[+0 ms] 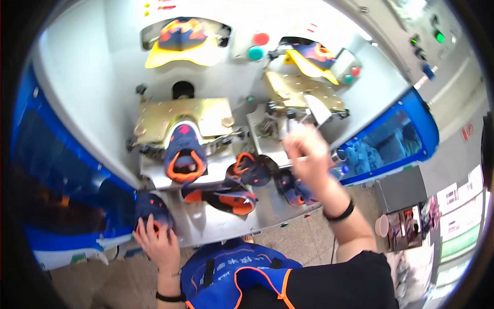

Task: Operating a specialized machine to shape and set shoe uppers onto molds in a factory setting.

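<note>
Shoe upper (153, 208) in navy and orange sits at the lower left corner of the steel counter (216, 224), under the left hand (157, 242), whose fingers (147, 226) are spread and curled over its near edge. It lies directly ahead of that hand, its long axis running away from the person toward the machine. The right hand (309, 152) is raised well apart, up at the right-hand clamp station (296, 110); motion blur hides whether its fingers are closed on anything, so that cannot be told. Between the hands, another upper (185, 152) is mounted toe-up on the left brass fixture (180, 116), and loose uppers (234, 188) lie piled mid-counter. The left hand is far nearer the corner piece. The held upper's underside is hidden by the hand, and fisheye bending warps the counter's edges.
</note>
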The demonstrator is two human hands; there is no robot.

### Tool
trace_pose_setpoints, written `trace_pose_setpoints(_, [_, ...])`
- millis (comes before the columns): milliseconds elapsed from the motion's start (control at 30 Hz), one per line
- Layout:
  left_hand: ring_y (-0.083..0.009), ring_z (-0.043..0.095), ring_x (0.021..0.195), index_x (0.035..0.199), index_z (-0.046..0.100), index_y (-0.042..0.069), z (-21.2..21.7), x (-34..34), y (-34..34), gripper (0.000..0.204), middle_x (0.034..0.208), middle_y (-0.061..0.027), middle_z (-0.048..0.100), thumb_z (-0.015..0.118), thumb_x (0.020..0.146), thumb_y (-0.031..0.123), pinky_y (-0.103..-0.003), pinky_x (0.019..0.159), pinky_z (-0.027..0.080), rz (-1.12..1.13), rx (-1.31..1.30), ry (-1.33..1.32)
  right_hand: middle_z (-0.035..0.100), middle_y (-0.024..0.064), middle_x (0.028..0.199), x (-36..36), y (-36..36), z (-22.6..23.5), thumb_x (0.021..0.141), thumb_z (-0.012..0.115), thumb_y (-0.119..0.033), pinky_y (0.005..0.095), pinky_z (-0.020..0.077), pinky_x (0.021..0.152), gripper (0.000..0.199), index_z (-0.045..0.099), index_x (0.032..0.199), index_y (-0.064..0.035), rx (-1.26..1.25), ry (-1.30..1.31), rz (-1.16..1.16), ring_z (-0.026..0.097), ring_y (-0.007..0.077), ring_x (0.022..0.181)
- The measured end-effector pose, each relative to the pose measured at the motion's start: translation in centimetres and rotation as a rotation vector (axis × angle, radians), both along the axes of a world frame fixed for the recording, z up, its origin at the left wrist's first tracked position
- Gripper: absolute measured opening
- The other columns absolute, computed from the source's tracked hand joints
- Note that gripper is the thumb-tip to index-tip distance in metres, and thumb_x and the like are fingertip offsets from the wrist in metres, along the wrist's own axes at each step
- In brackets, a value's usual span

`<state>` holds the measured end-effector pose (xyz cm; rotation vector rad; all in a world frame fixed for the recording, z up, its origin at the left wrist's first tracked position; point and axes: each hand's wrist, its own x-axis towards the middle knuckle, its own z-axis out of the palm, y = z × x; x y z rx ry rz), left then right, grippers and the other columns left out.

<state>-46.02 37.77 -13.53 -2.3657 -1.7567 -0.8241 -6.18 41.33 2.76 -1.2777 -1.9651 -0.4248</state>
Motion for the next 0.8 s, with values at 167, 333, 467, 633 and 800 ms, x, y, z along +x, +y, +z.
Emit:
trace_pose_setpoints(167, [-0.0442, 0.036, 0.137, 0.097, 0.065, 0.007, 3.3, 3.3, -2.4, 0.028, 0.139, -0.0208, 0.046, 0.072, 0.071, 0.01, -0.061, 0.113, 0.023, -0.04, 0.019, -0.156, 0.067, 0.0159, 0.1, 14.1, 10.1, 10.5, 0.094, 0.06, -0.025, 0.0374, 0.0512, 0.076, 0.024, 0.065, 0.104, -0.0045, 0.209, -0.098, -0.548, 0.065, 0.0288, 0.091])
trace_pose_setpoints(333, [-0.0434, 0.046, 0.126, 0.094, 0.066, 0.004, 4.5, 9.2, -3.2, 0.022, 0.132, -0.0214, 0.05, 0.071, 0.072, 0.006, -0.051, 0.105, 0.038, -0.286, -0.083, -0.355, 0.067, 0.0166, 0.103, 19.2, 13.0, 11.3, 0.097, 0.054, -0.034, 0.0414, 0.0487, 0.089, 0.032, 0.065, 0.109, -0.0061, -0.197, -0.209, -0.401, 0.063, 0.0337, 0.1])
trace_pose_setpoints(467, [-0.0335, 0.062, 0.099, 0.089, 0.067, 0.002, 4.4, 14.7, -4.3, 0.014, 0.107, -0.0167, 0.063, 0.07, 0.076, 0.005, -0.039, 0.086, 0.05, -0.503, -0.357, -0.648, 0.061, 0.0168, 0.096, 18.6, 6.4, 6.0, 0.096, 0.055, -0.028, 0.0456, 0.0478, 0.078, 0.024, 0.061, 0.099, -0.0055, -0.058, 0.107, -0.343, 0.059, 0.0378, 0.094])
trace_pose_setpoints(633, [-0.0184, 0.069, 0.086, 0.098, 0.067, 0.001, 3.7, 22.1, -6.1, 0.01, 0.1, -0.0106, 0.068, 0.064, 0.089, 0.006, -0.028, 0.075, 0.052, -0.71, -0.852, -0.789, 0.055, 0.0155, 0.087, 14.3, -6.5, -3.2, 0.09, 0.06, -0.02, 0.0477, 0.0448, 0.069, 0.015, 0.056, 0.092, -0.0049, -0.016, -0.032, -0.34, 0.052, 0.0379, 0.08])
trace_pose_setpoints(800, [-0.0247, 0.066, 0.108, 0.149, 0.03, 0.008, 3.0, 31.5, -4.0, 0.055, 0.149, -0.0137, 0.04, 0.052, 0.103, 0.03, -0.031, 0.083, 0.055, -0.684, -1.424, -1.207, 0.055, 0.011, 0.087, 13.1, -10.8, -8.8, 0.087, 0.065, -0.02, 0.0425, 0.0445, 0.068, 0.016, 0.06, 0.092, -0.0067, -0.149, 0.177, -0.196, 0.053, 0.0329, 0.078])
